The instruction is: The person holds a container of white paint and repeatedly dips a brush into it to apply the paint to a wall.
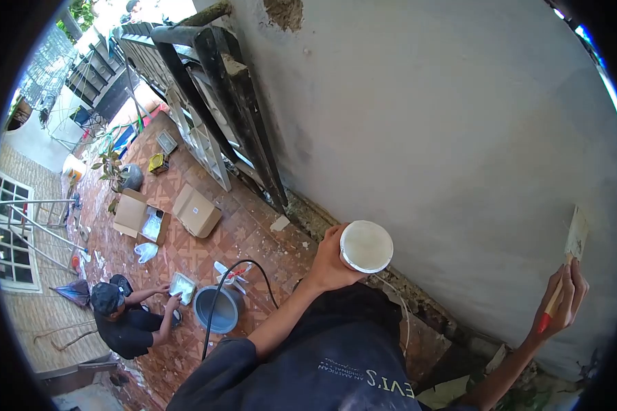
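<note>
A round white tub (pixel 367 246) with pale material inside is held in my left hand (pixel 334 262), its fingers wrapped round the side. My right hand (pixel 564 299), at the right, is closed on the wooden, red-tipped handle of a brush (pixel 576 234). The brush's pale, smeared head points up along the grey plastered wall (pixel 445 116); whether it touches the surface is hard to tell. Both hands are in front of the wall, well apart from each other.
A black metal gate (pixel 219 89) leans beside the wall. On the tiled floor are cardboard boxes (pixel 197 211), a grey-blue bucket (pixel 216 309) and a black cable. A crouching person (pixel 131 322) in a dark cap holds a small tray (pixel 182 288) at the lower left.
</note>
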`<state>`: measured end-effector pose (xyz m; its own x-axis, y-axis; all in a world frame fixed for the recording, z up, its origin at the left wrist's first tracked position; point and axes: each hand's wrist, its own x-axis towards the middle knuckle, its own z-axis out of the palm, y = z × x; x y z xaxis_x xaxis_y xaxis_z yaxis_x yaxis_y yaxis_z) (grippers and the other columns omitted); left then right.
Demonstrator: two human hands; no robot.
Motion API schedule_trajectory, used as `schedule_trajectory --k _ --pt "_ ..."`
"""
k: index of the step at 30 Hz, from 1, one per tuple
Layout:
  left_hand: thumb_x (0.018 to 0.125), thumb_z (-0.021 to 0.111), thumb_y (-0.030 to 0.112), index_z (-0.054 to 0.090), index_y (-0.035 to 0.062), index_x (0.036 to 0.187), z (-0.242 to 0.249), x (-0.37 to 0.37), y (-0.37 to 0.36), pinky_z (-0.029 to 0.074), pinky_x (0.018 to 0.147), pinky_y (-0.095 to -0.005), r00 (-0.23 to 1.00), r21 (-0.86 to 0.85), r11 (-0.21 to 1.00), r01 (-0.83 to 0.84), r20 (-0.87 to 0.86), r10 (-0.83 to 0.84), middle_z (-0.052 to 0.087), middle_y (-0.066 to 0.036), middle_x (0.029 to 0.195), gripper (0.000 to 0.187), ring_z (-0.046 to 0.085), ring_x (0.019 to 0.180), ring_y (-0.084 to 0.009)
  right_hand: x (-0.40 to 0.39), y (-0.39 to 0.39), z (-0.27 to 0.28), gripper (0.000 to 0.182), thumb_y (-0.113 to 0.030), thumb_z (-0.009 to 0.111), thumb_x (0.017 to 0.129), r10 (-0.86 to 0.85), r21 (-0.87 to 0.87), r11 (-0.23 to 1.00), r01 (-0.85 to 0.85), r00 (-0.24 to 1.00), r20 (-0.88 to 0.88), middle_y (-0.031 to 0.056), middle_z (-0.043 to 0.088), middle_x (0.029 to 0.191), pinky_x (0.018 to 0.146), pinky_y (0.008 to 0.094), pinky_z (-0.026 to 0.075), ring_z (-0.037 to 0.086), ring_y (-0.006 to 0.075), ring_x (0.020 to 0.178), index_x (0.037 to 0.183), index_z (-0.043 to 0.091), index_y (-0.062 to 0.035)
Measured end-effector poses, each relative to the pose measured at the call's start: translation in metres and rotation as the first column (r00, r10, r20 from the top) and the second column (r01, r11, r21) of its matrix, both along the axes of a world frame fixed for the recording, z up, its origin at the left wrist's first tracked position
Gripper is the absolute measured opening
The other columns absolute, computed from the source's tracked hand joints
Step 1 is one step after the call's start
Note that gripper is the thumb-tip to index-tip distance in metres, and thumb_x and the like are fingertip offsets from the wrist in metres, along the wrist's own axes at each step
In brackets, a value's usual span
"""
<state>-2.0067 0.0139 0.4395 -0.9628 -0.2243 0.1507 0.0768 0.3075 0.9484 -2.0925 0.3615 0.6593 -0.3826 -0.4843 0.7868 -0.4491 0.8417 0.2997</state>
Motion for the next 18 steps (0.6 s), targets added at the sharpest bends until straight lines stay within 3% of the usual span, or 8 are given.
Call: schedule_trajectory --k 7,9,11,12,14,16,18 --pt "0.053 0.087 0.021 0.056 0.008 0.118 -0.005 -0.003 -0.004 0.041 0.099 -0.0431 0.998 0.003 0.998 0.066 0.019 -0.066 0.061 -0.01 0.116 0.074 0.051 0.115 -0.0342 0.006 -0.012 0.003 0.02 0.011 0.067 0.079 -0.03 -0.08 0.996 0.033 0.999 0.04 0.0182 0.066 0.102 0.069 0.0321 0.054 0.064 0.0264 0.086 0.096 0.067 0.0018" --pt "0.051 0.089 0.021 0.055 0.0049 0.118 -0.011 -0.005 -0.001 0.043 0.098 -0.0422 0.999 0.218 0.975 0.051 -0.015 -0.049 0.061 -0.012 0.115 0.077 0.055 0.112 -0.0305 0.009 -0.016 0.009 0.019 0.01 0.068 0.079 -0.06 -0.098 0.993 0.067 0.996 0.07 0.0184 0.066 0.101 0.07 0.032 0.054 0.064 0.0265 0.086 0.096 0.067 0.0017" --pt "0.052 0.09 0.019 0.054 0.003 0.119 -0.031 -0.004 -0.002 0.044 0.096 -0.0407 0.997 0.238 0.969 0.063 0.023 -0.07 0.061 -0.013 0.114 0.078 0.057 0.11 -0.028 0.013 -0.019 0.023 0.017 0.009 0.07 0.078 0.002 -0.024 1.0 -0.002 1.0 0.024 0.0201 0.066 0.101 0.073 0.0322 0.056 0.065 0.0273 0.087 0.094 0.066 0.0029" --pt "0.052 0.091 0.018 0.053 0.002 0.119 -0.033 -0.003 -0.002 0.045 0.095 -0.04 0.995 0.25 0.965 0.073 0.046 -0.087 0.062 -0.013 0.114 0.079 0.058 0.109 -0.0268 0.015 -0.017 0.031 0.017 0.009 0.07 0.078 -0.049 -0.002 0.999 0.049 0.998 0.03 0.0201 0.066 0.101 0.073 0.0322 0.056 0.065 0.0273 0.087 0.094 0.066 0.0029" --pt "0.053 0.091 0.014 0.051 0.0001 0.12 -0.024 -0.003 -0.004 0.047 0.093 -0.0377 0.988 0.278 0.957 0.086 0.1 -0.117 0.062 -0.014 0.113 0.08 0.06 0.106 -0.0241 0.014 -0.013 0.047 0.017 0.009 0.071 0.076 -0.038 0.082 0.995 0.049 0.99 -0.134 0.0202 0.067 0.1 0.075 0.0322 0.057 0.067 0.028 0.087 0.091 0.065 0.0035" --pt "0.054 0.091 0.012 0.05 -0.0008 0.121 -0.011 -0.006 -0.005 0.049 0.091 -0.036 0.977 0.295 0.947 0.124 0.131 -0.169 0.061 -0.014 0.113 0.079 0.061 0.105 -0.0227 0.008 -0.012 0.06 0.019 0.009 0.072 0.075 -0.061 0.143 0.986 0.084 0.985 -0.161 0.0197 0.067 0.099 0.075 0.0319 0.057 0.067 0.0273 0.087 0.091 0.065 0.0033" --pt "0.057 0.089 0.009 0.049 -0.0004 0.121 -0.007 -0.003 -0.003 0.049 0.09 -0.0354 0.99 0.269 0.963 0.009 0.132 -0.046 0.062 -0.012 0.112 0.076 0.062 0.104 -0.0224 -0.001 -0.012 0.06 0.02 0.009 0.073 0.074 -0.075 0.193 0.975 0.111 0.98 -0.184 0.0193 0.068 0.098 0.075 0.0315 0.057 0.068 0.0267 0.087 0.091 0.065 0.0032"
